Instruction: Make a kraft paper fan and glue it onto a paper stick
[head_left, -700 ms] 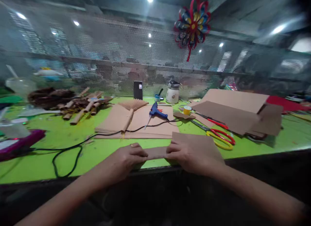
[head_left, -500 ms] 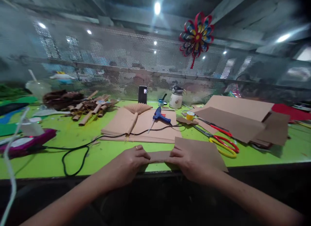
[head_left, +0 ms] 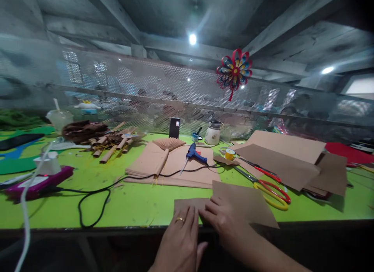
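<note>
A strip of brown paper [head_left: 187,203] lies at the near edge of the green table. My left hand [head_left: 184,233], a ring on one finger, rests flat on this strip with its fingers stretched out side by side. Close by, my right hand [head_left: 220,217] has its fingers bent and closed on the strip's right part; the exact grip is partly hidden. Under and beyond the right hand spreads a larger sheet of brown paper [head_left: 245,202]. Past it lie scissors [head_left: 263,188] with red and yellow handles.
A blue glue gun [head_left: 194,154] and a pleated paper fan piece [head_left: 168,147] lie on stacked brown sheets [head_left: 140,163]. A black cord [head_left: 117,182] crosses from a purple power strip [head_left: 35,184]. Paper sheets [head_left: 280,159] pile up at right; rolled brown pieces [head_left: 113,147] lie at left.
My left hand has let go of the strip's left end and moved right, flattening on the paper near my right hand. The view has tilted up.
</note>
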Demonstrator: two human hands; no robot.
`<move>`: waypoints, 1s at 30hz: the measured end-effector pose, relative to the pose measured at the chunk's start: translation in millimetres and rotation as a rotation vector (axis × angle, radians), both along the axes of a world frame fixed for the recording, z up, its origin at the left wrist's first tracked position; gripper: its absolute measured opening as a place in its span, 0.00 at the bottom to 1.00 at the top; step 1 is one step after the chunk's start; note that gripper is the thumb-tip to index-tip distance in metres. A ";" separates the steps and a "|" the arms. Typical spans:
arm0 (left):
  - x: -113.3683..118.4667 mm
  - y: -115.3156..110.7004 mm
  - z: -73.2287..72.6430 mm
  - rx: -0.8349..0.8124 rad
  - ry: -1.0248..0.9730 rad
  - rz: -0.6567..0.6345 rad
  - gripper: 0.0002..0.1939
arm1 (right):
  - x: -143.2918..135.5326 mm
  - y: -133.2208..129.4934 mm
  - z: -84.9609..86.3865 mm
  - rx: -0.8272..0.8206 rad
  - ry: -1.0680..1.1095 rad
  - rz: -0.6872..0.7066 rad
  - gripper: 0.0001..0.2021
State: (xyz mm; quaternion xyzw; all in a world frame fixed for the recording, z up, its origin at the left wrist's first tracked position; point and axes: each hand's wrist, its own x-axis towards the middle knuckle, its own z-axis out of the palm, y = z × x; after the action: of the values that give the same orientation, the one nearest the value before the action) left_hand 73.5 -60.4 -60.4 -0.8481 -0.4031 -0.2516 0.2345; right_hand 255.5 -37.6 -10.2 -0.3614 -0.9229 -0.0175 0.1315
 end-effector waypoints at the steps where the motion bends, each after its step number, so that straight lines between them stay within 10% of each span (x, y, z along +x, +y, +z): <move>1: -1.5 0.0 -3.3 0.038 0.013 -0.006 0.28 | -0.6 -1.8 -2.0 0.008 0.006 -0.003 0.15; 14: -4.2 -10.2 14.6 -0.043 -0.074 0.030 0.29 | 1.6 -27.6 -9.1 0.163 -0.035 -0.365 0.11; 30: -19.2 -4.9 14.8 -0.123 0.013 -0.018 0.27 | -34.8 -37.6 -9.9 0.122 0.172 -0.302 0.19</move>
State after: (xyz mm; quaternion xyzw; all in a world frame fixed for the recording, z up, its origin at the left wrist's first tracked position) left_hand 54.3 -65.3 -45.6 -0.8663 -0.4084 -0.2227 0.1820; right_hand 220.7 -75.2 -20.1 -0.4874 -0.8408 -0.0620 0.2274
